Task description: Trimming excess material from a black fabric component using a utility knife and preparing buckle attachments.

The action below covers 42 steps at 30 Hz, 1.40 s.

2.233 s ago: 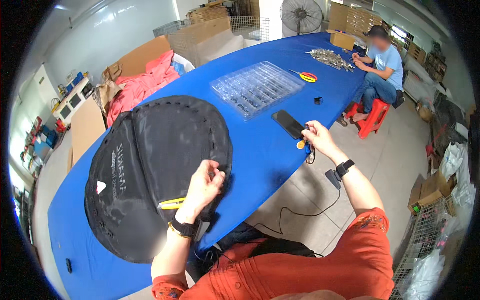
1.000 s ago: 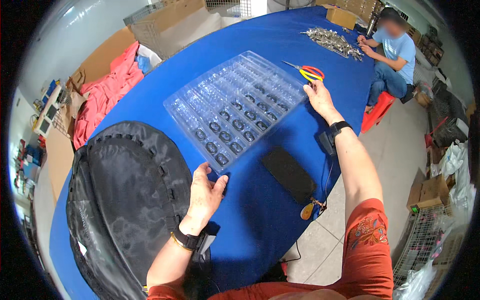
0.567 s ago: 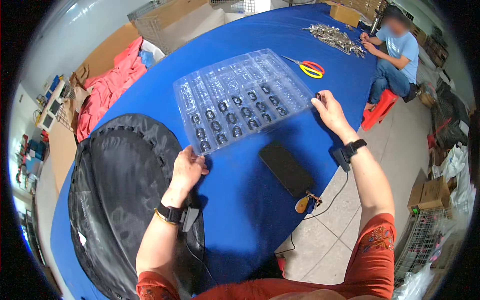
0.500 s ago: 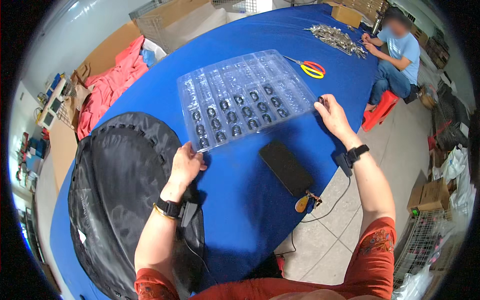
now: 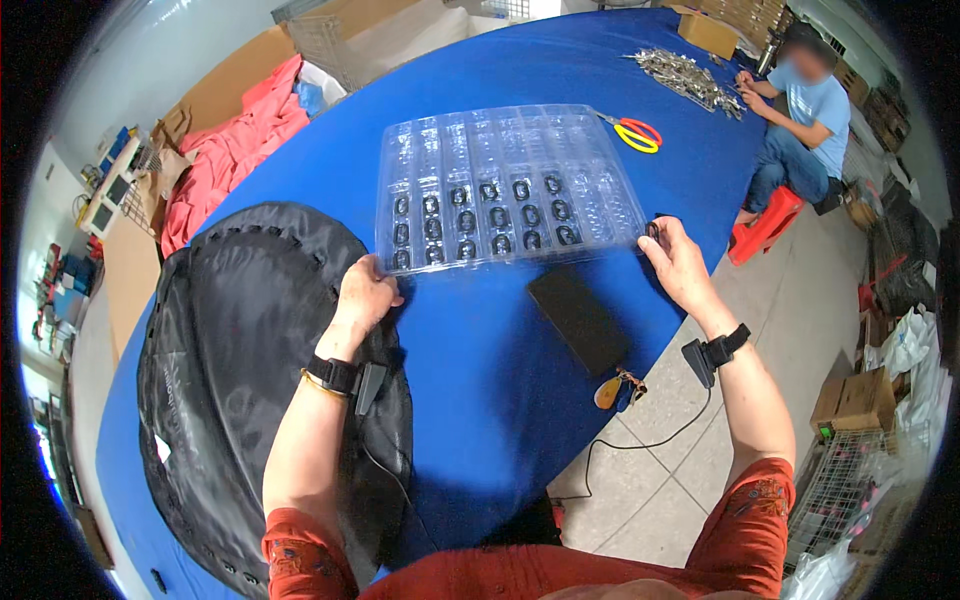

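A clear plastic tray (image 5: 600, 205) with rows of small compartments is held over the blue table. Small black oval pieces (image 5: 499, 217) lie in several compartments of its nearer half, mostly left and middle. My left hand (image 5: 366, 292) is closed on the near left corner, thumb toward the tray. At the near right corner, my right hand (image 5: 680, 262) pinches the edge; a small dark piece (image 5: 654, 231) shows at its fingertips. Just below the tray's near edge lies a dark phone (image 5: 577, 322), with a charm (image 5: 607, 392) at its end.
A black fabric cover (image 5: 260, 370) spreads over the table (image 5: 470, 420) at left. Scissors (image 5: 636, 134) with red and yellow handles lie beyond the tray. A person (image 5: 805, 110) sits on a red stool (image 5: 768, 222) at far right, near a pile of metal parts (image 5: 690, 80).
The tray has turned slightly clockwise, so its near edge is more level. My right hand has come nearer with its corner, while my left hand has moved a little away from me.
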Each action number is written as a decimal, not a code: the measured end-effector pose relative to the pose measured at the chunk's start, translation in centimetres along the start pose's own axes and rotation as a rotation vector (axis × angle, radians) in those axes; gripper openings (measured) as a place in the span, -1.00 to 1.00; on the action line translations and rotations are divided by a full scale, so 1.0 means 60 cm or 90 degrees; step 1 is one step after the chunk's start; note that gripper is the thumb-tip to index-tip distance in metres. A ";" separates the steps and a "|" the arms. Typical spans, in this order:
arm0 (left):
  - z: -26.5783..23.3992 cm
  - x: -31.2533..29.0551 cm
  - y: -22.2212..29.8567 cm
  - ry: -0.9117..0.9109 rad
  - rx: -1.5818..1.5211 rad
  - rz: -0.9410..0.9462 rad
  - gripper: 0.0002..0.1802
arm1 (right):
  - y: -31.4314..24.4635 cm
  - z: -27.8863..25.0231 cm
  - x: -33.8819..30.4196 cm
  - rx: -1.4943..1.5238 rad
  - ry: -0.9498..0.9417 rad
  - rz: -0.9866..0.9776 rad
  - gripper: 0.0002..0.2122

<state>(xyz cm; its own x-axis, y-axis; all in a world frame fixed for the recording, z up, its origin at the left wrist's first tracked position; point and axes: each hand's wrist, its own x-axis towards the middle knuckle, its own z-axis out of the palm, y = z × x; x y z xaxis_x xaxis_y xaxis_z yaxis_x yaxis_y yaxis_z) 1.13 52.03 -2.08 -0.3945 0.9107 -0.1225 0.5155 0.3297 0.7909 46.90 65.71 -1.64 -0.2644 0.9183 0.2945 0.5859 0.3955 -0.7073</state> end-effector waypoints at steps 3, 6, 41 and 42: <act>0.003 0.000 -0.005 0.044 -0.023 -0.015 -0.53 | 0.006 0.002 -0.009 -0.009 -0.006 -0.002 -0.69; 0.005 0.011 -0.039 0.079 -0.019 0.084 -0.52 | 0.006 -0.001 -0.017 -0.010 -0.028 0.006 -0.69; -0.101 -0.699 -0.072 0.025 -0.023 0.073 -0.30 | -0.173 0.157 -0.229 -0.346 -0.071 -0.079 -0.60; -0.103 -0.706 -0.074 0.026 -0.025 0.077 -0.30 | -0.180 0.166 -0.236 -0.343 -0.064 -0.085 -0.60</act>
<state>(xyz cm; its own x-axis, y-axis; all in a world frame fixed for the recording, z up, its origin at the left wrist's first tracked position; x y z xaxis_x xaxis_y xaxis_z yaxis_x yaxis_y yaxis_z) 10.85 10.42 3.29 -0.3625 0.9320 -0.0004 0.5311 0.2069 0.8216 36.70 48.28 -4.55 -0.4191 0.8642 0.2782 0.8435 0.4840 -0.2327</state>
